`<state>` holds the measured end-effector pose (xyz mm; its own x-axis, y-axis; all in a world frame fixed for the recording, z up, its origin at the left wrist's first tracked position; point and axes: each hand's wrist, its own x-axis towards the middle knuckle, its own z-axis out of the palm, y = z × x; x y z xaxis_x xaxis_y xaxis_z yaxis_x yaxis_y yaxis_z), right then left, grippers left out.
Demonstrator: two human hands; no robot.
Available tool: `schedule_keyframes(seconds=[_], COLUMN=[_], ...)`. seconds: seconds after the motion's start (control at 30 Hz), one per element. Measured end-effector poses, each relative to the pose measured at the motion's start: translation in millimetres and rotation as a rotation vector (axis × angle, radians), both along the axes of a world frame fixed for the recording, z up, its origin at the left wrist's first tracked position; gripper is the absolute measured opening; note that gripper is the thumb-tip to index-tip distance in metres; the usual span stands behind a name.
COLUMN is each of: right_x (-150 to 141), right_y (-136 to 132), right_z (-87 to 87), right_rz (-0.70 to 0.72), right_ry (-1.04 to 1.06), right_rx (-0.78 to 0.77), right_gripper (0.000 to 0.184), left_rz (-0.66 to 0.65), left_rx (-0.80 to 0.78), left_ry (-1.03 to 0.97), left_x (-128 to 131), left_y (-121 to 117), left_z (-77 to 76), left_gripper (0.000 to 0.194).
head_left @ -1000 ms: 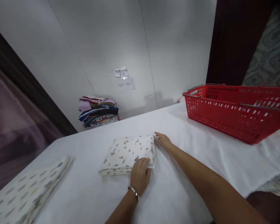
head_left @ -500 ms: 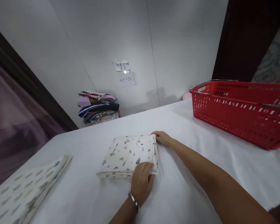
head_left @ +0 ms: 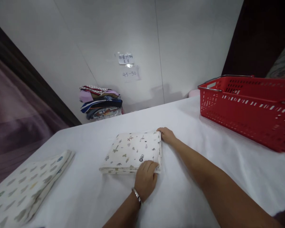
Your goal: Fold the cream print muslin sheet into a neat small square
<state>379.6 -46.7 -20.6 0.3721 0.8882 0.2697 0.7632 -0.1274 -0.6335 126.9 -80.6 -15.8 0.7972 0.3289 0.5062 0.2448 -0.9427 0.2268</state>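
A white folded blanket point(head_left: 133, 150) with small printed plants and shapes lies flat in several layers on the white-covered table point(head_left: 90, 202). At its near right corner, my left hand point(head_left: 146, 177), with a silver bracelet on the wrist, has its fingers curled over the edge. My right hand point(head_left: 166, 135) grips the far right corner, fingertips partly hidden behind the fabric. Off to the left lies another folded blanket point(head_left: 26, 186), white with grey cloud-like prints, which neither hand touches.
On the right stands a red plastic basket point(head_left: 247, 118) with metal handles. Beyond the table's far edge, a stack of folded clothes point(head_left: 101, 103) rests against the wall. Paper signs point(head_left: 130, 73) are taped there. A sheer mauve curtain point(head_left: 19, 120) hangs at left.
The camera view has shifted slightly, so everything sits a little higher in it. Both hands keep their places at the blanket's right-hand corners; its right edge looks a bit straighter.
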Motion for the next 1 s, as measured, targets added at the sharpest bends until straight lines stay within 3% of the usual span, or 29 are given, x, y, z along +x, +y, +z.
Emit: schedule_keyframes(seconds=[0.2, 0.33, 0.53, 0.83, 1.0], right_x=[7, 8, -14, -55, -57], right_y=[1, -11, -47, -76, -78], right_z=[1.7, 8.3, 17.2, 15.9, 18.9], right_rz=[0.038, -0.025, -0.065, 0.134, 0.179], right_ry=[0.108, 0.189, 0.366, 0.84, 1.013], right_rx=[-0.028, -0.007, -0.029, -0.248, -0.231], right_gripper=[0.034, 0.041, 0.016, 0.01, 0.008], left_rz=[0.024, 0.016, 0.025, 0.048, 0.042], left_rx=[-0.018, -0.008, -0.043, -0.058, -0.042], left_ry=[0.086, 0.068, 0.016, 0.004, 0.016], left_x=[2, 2, 2, 3, 1], left_y=[-3, -3, -2, -2, -2], left_z=[0.6, 2.0, 0.9, 3.2, 1.9], left_gripper=[0.038, 0.039, 0.037, 0.032, 0.033])
